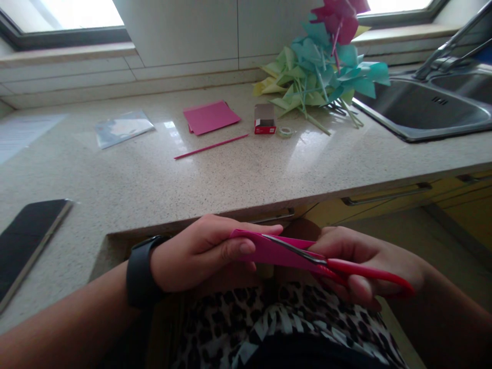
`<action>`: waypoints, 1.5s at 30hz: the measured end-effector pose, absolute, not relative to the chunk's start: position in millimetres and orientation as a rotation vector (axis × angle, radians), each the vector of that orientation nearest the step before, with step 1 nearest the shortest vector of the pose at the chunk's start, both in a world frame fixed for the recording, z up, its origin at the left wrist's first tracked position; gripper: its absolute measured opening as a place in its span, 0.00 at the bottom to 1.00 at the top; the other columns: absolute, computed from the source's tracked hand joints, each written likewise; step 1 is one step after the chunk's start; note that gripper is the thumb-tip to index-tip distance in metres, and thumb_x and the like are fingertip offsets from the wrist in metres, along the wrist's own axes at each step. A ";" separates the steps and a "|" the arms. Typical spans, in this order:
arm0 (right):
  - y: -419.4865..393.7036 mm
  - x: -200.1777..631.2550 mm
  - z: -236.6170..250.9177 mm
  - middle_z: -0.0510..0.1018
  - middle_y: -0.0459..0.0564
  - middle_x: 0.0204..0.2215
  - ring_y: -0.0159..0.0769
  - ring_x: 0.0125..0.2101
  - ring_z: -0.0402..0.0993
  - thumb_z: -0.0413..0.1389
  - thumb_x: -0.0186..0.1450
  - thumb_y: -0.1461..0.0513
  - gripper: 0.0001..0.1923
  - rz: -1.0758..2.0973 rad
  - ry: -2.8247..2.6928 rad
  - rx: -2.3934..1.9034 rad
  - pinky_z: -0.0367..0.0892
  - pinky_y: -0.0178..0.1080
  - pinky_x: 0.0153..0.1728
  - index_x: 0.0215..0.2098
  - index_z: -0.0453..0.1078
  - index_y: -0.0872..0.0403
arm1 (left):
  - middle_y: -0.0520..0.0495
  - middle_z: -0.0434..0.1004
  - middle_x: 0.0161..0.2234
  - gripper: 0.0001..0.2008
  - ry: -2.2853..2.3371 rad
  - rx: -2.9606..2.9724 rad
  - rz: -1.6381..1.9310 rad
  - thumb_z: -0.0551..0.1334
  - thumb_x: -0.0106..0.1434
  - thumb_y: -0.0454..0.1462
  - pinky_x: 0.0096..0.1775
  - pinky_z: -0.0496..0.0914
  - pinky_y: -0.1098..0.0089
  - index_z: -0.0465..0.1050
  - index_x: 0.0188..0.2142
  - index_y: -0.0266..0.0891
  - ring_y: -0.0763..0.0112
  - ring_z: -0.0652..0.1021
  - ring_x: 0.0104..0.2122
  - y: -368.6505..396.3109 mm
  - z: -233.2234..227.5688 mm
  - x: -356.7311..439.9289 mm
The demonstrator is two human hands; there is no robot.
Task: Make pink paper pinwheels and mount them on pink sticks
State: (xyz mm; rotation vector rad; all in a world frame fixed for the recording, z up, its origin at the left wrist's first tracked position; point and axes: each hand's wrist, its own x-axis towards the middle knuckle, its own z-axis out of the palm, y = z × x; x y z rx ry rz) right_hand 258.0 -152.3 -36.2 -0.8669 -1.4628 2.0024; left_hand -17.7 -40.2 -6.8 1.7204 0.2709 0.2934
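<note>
Below countertop (238, 174), left hand (200, 253) pinches pink paper (274, 251); right hand (369, 266) grips scissors (346, 269).

Left hand (203, 253), black watch (140, 279) on wrist, pinches folded pink paper (269, 250) just below counter edge; right hand (369, 266) grips red-handled scissors (346, 269), blades closing across paper. Leopard-print fabric (292, 318) beneath both hands. On speckled countertop (230, 174): dark phone (26, 241) at left edge, clear plastic sleeve (121, 128), pink paper stack (210, 117), pink stick (211, 146), small red box (265, 119), tape roll (285, 132) just beside box, heap of paper pinwheels (323, 66) near steel sink (430, 107)
</note>
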 end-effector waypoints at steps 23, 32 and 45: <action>-152.2 254.8 -39.7 0.68 0.41 0.17 0.22 0.15 0.57 0.66 0.57 0.43 0.27 2.104 -1.285 -0.813 0.49 0.27 0.13 0.28 0.69 0.58 | 0.39 0.83 0.49 0.21 0.181 1.821 0.340 0.56 0.74 0.39 0.43 0.75 0.71 0.67 0.64 0.40 0.66 0.82 0.40 -37.0 -6.3 -15.7; -152.1 256.0 -40.6 0.65 0.40 0.16 0.22 0.13 0.57 0.66 0.57 0.42 0.27 2.123 -1.301 -0.812 0.51 0.27 0.12 0.27 0.67 0.58 | 0.40 0.84 0.37 0.23 0.195 1.752 0.337 0.56 0.74 0.41 0.37 0.75 0.73 0.67 0.64 0.35 0.68 0.81 0.33 -39.4 -8.8 -15.7; -150.5 254.6 -28.7 0.64 0.39 0.15 0.23 0.14 0.53 0.66 0.54 0.39 0.30 2.110 -1.393 -0.940 0.47 0.29 0.13 0.24 0.66 0.56 | 0.41 0.80 0.55 0.25 0.223 1.675 0.248 0.64 0.68 0.36 0.50 0.75 0.66 0.68 0.64 0.41 0.61 0.81 0.50 -41.9 -5.8 -11.8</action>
